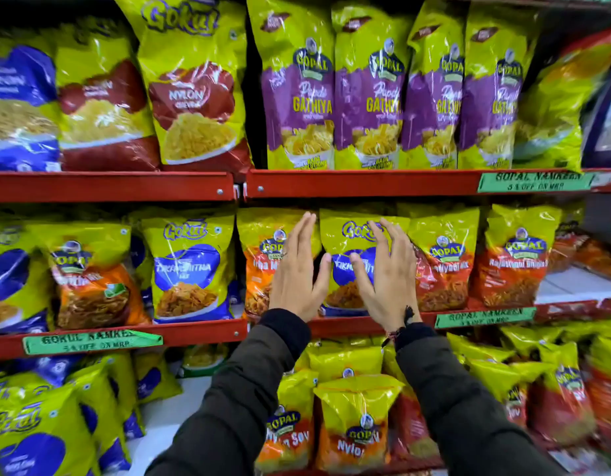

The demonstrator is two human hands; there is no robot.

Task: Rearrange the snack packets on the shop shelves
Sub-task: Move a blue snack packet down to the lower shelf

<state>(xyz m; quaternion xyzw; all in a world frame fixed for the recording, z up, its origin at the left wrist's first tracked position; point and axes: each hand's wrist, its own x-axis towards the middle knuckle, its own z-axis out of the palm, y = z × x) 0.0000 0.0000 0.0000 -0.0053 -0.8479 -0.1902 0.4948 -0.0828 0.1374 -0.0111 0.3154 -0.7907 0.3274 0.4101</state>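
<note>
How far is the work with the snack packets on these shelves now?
Looks done: the four purple Gathiya packets stand in a neat upright row. In hand: the left hand and right hand, both open, flank a blue Gokul packet among orange Gopal packets. Left: the bottom shelf packets lean untidily.

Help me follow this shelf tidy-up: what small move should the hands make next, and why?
Probably close both hands on the blue Gokul packet and lift it out. The left hand and right hand are open on either side of it, and it stands among orange Gopal packets above a Gopal shelf label, while a matching Gokul packet stands further left.
</note>
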